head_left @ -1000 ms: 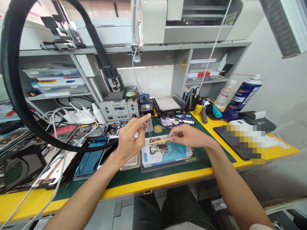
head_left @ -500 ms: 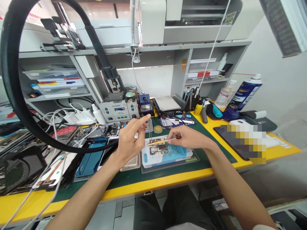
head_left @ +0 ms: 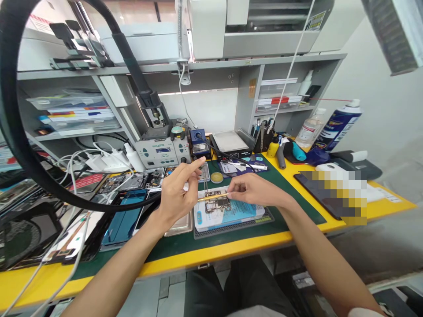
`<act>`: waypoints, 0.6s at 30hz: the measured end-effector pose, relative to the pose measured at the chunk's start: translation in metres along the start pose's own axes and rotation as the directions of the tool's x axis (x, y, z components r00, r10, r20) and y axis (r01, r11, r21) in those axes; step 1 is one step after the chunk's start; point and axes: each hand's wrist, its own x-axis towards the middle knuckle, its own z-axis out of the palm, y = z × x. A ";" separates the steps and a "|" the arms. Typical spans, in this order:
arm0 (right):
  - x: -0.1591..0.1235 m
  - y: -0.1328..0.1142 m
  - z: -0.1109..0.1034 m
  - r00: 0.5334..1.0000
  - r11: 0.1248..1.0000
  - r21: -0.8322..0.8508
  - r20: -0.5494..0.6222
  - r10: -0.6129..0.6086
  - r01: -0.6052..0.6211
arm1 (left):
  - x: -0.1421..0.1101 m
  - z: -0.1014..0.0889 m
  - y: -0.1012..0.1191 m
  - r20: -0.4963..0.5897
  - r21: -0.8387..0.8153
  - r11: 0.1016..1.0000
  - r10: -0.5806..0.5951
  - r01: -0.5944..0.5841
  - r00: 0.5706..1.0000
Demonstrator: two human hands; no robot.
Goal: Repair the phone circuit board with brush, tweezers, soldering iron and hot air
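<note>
My left hand (head_left: 178,189) is closed around thin metal tweezers (head_left: 205,182), its index finger stretched out above them. The tweezers point down at a bare phone circuit board (head_left: 218,203); whether the tips touch it I cannot tell. In my right hand (head_left: 249,189) a slim gold-coloured rod-shaped tool (head_left: 214,197) is pinched between thumb and fingers. It lies nearly level over the upper part of the board, its far end beside my left hand. Under the board is a white and blue box (head_left: 246,215), which rests on a dark perforated pad (head_left: 231,230).
Phones and parts, including a blue phone back (head_left: 124,220), crowd the left side. A black hose (head_left: 128,204) arches in from there. Behind stand a grey control station (head_left: 161,152) and a round yellow tin (head_left: 217,177). A dark phone (head_left: 317,196) lies right.
The gold tool and my right hand have shifted slightly left, so the tool's far end now meets the edge of my left hand in view. The left hand keeps nearly the same pose.
</note>
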 end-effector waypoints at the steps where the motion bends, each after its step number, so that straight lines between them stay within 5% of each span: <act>1: 0.000 0.000 -0.001 1.000 1.000 -0.010 0.002 -0.007 0.007 | 0.000 0.000 0.000 0.001 0.002 1.000 0.000 0.000 1.000; 18: 0.000 0.003 -0.001 0.999 0.995 -0.098 -0.026 0.023 -0.025 | -0.001 0.001 0.000 0.003 -0.016 1.000 -0.008 0.008 1.000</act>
